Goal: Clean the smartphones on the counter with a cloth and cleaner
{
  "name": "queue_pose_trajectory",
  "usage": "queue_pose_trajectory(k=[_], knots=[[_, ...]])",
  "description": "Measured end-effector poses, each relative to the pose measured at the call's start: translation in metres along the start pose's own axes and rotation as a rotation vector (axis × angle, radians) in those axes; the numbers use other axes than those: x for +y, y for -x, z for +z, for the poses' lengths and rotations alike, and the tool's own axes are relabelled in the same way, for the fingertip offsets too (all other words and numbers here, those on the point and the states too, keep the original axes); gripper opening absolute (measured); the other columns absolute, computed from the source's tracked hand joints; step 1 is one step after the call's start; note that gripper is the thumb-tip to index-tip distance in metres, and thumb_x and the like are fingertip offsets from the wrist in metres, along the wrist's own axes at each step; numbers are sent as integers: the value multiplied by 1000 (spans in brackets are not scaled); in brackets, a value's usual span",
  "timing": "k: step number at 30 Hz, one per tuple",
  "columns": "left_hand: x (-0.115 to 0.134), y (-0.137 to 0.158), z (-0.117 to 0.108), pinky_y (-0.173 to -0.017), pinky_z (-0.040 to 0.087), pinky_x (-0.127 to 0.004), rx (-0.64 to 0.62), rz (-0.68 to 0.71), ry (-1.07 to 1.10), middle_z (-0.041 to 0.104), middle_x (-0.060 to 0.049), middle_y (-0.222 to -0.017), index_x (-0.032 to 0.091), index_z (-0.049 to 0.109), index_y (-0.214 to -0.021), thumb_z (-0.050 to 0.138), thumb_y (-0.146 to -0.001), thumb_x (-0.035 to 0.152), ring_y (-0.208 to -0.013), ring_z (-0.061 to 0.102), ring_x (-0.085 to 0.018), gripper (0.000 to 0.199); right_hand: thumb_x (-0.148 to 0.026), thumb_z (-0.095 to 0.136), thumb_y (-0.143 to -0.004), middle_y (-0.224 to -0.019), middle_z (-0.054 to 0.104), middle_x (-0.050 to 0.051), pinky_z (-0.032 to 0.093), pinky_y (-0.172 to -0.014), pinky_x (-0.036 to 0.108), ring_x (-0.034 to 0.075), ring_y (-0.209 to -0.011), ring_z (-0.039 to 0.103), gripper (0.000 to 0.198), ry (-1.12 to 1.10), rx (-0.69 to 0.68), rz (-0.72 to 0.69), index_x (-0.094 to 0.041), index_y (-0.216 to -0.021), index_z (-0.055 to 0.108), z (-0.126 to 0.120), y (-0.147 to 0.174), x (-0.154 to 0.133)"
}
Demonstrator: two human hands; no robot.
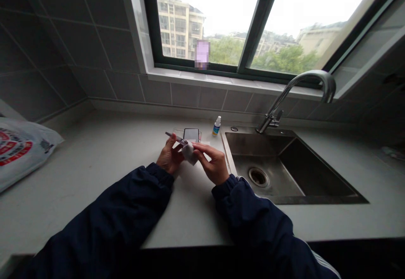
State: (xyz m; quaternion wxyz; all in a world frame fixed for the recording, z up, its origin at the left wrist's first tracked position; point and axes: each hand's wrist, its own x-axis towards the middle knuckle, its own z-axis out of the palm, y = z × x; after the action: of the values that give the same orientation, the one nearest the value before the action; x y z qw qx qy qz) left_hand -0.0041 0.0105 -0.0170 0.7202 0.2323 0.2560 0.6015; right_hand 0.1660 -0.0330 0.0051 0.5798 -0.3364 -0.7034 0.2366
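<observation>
In my left hand [170,157] is a thin flat phone-like object [175,137], tilted and seen nearly edge-on above the counter. My right hand [214,163] pinches a small white cloth [190,154] between thumb and fingers. The cloth hangs against the near end of the flat object, and its folds hide that part. Just beyond both hands, a dark-edged rectangular panel [191,134] with a pale face lies on the counter, partly covered by the fingers and cloth. Right of it stands a small white spray bottle [217,126] with a blue and yellow label.
A steel sink [249,138] with a curved chrome faucet [292,83] is set into the pale counter [120,144] on the right. A white plastic bag [25,150] with red print rests at far left. Behind the counter are a tiled wall and a window.
</observation>
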Motion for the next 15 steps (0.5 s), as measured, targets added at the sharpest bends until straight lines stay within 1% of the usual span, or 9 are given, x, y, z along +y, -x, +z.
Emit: queue_pose_trajectory(k=[3, 6, 10, 13, 15], knots=[[0, 4, 7, -67, 61, -33, 38, 23, -38, 68, -6, -98, 23, 59, -104, 84, -74, 53, -85, 71, -21, 50, -32, 68, -94, -117, 78, 5, 54, -106, 42, 24, -113, 73, 22, -29, 1, 54, -28, -114, 79, 0, 1, 3], [1, 7, 10, -65, 61, -33, 39, 42, -65, 68, -6, -100, 24, 57, -105, 86, -71, 53, -87, 71, -23, 53, -38, 65, -96, -123, 76, 4, 52, -110, 43, 25, -119, 70, 27, -59, -42, 124, -28, -118, 77, 0, 2, 5], [1, 9, 11, -68, 62, -35, 7, 122, -125, 68, -3, -103, 28, 50, -113, 88, -69, 47, -86, 73, -22, 61, -51, 53, -101, -137, 67, 5, 43, -118, 46, 25, -133, 60, 42, -26, -95, 168, -26, -130, 71, 1, 2, 8], [-1, 10, 12, -72, 62, -35, 11, 146, -165, 69, 0, -106, 32, 42, -119, 92, -66, 39, -81, 74, -19, 73, -61, 42, -102, -148, 58, 8, 34, -123, 46, 25, -143, 49, 57, -2, -87, 217, -21, -136, 66, 4, 2, 12], [-3, 10, 14, -74, 62, -36, 36, 152, -165, 70, 1, -105, 34, 39, -121, 93, -64, 35, -79, 75, -19, 79, -65, 38, -101, -151, 54, 10, 32, -124, 46, 25, -146, 45, 64, 11, -72, 265, -20, -138, 65, 5, 2, 15]])
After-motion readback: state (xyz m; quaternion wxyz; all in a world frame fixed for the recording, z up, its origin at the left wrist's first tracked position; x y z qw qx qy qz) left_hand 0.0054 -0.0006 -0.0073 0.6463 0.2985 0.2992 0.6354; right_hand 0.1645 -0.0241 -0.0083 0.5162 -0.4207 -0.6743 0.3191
